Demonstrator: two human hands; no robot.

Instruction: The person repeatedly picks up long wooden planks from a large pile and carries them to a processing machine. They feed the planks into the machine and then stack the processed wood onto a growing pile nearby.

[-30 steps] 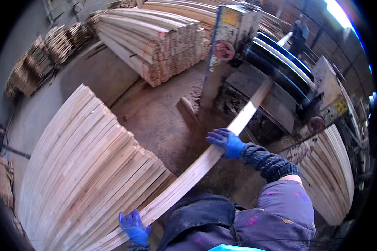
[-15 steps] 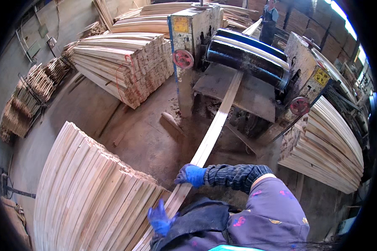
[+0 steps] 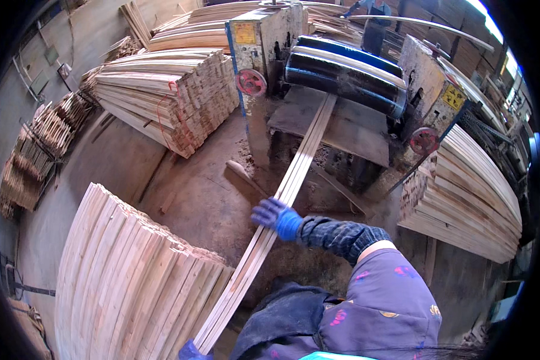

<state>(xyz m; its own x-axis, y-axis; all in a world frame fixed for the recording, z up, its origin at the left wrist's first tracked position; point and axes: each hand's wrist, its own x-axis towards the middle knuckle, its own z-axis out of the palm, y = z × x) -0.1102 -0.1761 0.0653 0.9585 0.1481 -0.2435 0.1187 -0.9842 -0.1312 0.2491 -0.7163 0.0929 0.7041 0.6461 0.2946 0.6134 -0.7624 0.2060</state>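
Observation:
Several long, narrow wooden strips (image 3: 290, 174) lie side by side, running from the lower left up into the rollers of a machine (image 3: 342, 77). My right hand (image 3: 276, 219), in a blue and purple glove, rests across them about midway, its fingers stretched out over the wood. At the strips' near end, my left hand (image 3: 193, 351) touches them in a blue glove. Most of that hand is cut off by the lower edge, so its grip is hidden. A stack of similar strips (image 3: 126, 270) stands just left of it.
Machine posts carry red handwheels (image 3: 250, 82). More lumber stacks stand at the far left (image 3: 162, 102) and at the right (image 3: 462, 198). A loose wood piece (image 3: 246, 177) lies on the floor. Behind the machine, a person (image 3: 375, 30) handles a long strip (image 3: 426, 24).
My right hand has slid forward along the strips, its fingers straightening. My left hand has dropped to the near end. The far person's strip has swung crosswise.

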